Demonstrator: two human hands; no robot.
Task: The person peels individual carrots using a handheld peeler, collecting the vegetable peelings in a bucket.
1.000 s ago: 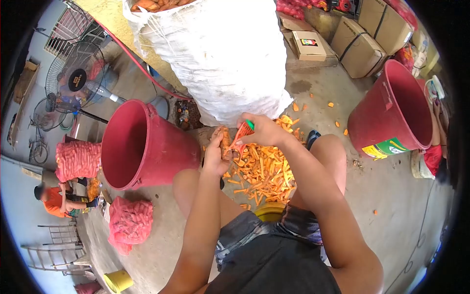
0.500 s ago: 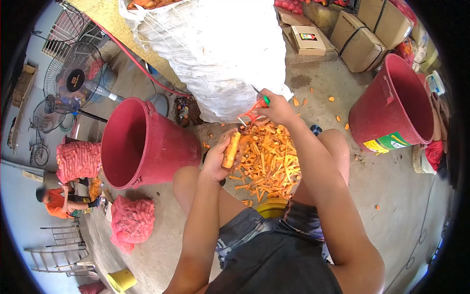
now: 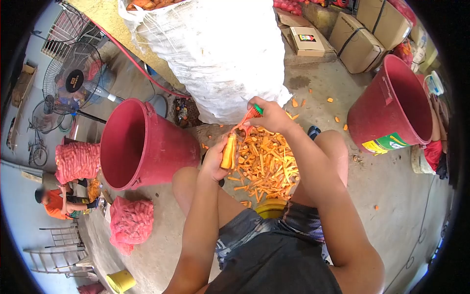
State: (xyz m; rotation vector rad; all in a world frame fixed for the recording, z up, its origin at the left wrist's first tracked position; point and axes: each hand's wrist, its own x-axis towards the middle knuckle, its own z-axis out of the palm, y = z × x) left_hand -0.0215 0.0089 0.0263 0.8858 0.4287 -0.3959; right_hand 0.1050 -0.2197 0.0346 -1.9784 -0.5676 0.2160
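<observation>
An orange carrot (image 3: 228,154) stands upright in my left hand (image 3: 215,159), whose fingers wrap round it. My right hand (image 3: 270,116) grips an orange-red peeler (image 3: 248,117) with a green part near the thumb. The peeler's head is at the upper end of the carrot. Beneath both hands, between my legs, lies a heap of orange peelings and carrot pieces (image 3: 267,164). A large white sack (image 3: 225,54) stands just beyond my right hand.
Red bins stand left (image 3: 147,147) and right (image 3: 362,112). Pink net bags (image 3: 131,220), a fan (image 3: 73,81) and a seated person in orange (image 3: 55,203) are at the left. Cardboard boxes (image 3: 355,44) stand at the upper right. A yellow bucket (image 3: 121,281) is lower left.
My right hand has moved slightly left and turned, bringing the peeler onto the carrot's upper end. The carrot in my left hand is now a little lower and more upright.
</observation>
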